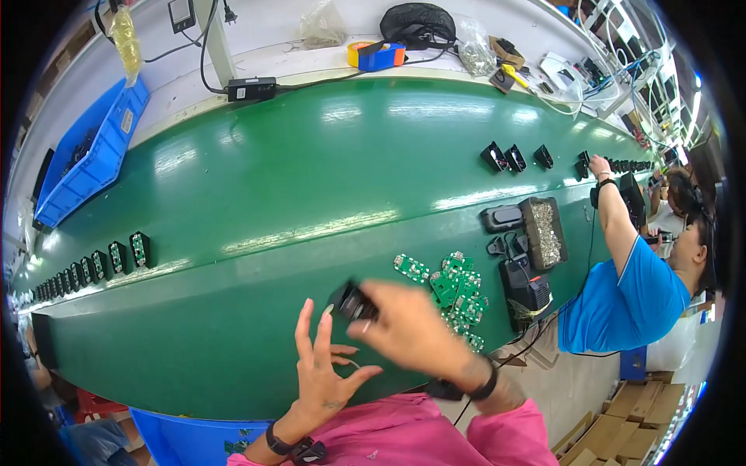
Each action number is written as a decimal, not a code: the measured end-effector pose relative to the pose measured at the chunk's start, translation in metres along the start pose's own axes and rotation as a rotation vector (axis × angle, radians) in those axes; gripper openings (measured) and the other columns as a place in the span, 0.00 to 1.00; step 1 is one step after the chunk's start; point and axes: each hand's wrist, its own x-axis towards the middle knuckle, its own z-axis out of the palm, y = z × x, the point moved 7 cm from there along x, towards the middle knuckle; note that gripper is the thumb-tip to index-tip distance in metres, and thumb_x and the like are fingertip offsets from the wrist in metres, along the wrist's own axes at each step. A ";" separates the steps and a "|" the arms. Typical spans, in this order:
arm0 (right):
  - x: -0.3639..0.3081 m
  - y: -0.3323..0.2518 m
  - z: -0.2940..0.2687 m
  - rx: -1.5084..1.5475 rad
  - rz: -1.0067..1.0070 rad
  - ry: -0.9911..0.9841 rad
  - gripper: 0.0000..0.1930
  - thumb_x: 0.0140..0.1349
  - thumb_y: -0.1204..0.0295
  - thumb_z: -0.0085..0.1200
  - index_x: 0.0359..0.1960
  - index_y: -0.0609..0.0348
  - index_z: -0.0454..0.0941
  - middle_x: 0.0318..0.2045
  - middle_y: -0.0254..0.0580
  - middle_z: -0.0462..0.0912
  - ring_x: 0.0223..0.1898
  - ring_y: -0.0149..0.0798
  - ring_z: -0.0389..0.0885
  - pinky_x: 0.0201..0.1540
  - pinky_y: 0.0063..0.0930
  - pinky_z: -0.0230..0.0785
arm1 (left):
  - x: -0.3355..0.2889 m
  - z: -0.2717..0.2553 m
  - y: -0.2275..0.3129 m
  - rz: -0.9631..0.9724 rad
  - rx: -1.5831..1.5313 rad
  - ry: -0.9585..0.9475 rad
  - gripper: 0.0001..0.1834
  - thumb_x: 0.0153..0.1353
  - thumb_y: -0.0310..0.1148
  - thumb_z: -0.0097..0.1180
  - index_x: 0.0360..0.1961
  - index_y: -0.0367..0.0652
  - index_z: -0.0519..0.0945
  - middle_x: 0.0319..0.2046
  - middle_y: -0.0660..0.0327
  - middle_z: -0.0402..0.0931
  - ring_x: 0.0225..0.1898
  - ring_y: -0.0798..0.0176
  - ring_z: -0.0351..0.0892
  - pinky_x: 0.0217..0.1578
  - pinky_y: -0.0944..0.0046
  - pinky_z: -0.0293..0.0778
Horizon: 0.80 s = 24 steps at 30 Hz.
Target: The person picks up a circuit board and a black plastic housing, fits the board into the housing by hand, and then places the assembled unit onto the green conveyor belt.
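My right hand [412, 320] is closed on a small black plastic housing [353, 303] above the near part of the green bench; the hand is somewhat blurred. Just left of it, my left hand [322, 365] has its fingers spread and holds nothing. To the right of my right hand lies a loose heap of green circuit boards [454, 287]. At the left, a row of black housings with green boards in them [140, 250] stretches along the bench.
Three black housings [514, 158] stand at the far right. Beyond the boards are a dark box of small metal parts [545, 241] and a black power tool [525, 287]. A co-worker in a blue shirt [629, 299] reaches over the bench. One blue bin [97, 159] sits far left, another [179, 435] below.
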 end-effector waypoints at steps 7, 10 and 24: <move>-0.037 0.001 0.038 0.019 -0.032 0.146 0.22 0.57 0.67 0.66 0.50 0.66 0.78 0.36 0.51 0.83 0.30 0.44 0.85 0.32 0.34 0.77 | 0.008 -0.001 -0.018 -0.015 0.138 -0.128 0.30 0.48 0.26 0.69 0.55 0.46 0.76 0.62 0.47 0.65 0.56 0.47 0.74 0.51 0.56 0.76; -0.043 -0.002 0.031 -0.099 -0.083 0.186 0.10 0.58 0.69 0.63 0.35 0.62 0.78 0.28 0.45 0.81 0.26 0.47 0.82 0.27 0.39 0.74 | 0.008 0.001 -0.020 -0.072 0.093 -0.137 0.27 0.51 0.25 0.68 0.54 0.45 0.76 0.62 0.49 0.66 0.52 0.54 0.77 0.41 0.63 0.79; -0.028 0.008 0.020 0.096 -0.068 0.191 0.08 0.57 0.75 0.62 0.35 0.66 0.80 0.29 0.46 0.81 0.29 0.39 0.81 0.30 0.30 0.72 | 0.012 -0.011 -0.033 -0.163 0.039 -0.148 0.06 0.56 0.23 0.61 0.37 0.38 0.81 0.60 0.47 0.62 0.45 0.61 0.76 0.41 0.63 0.76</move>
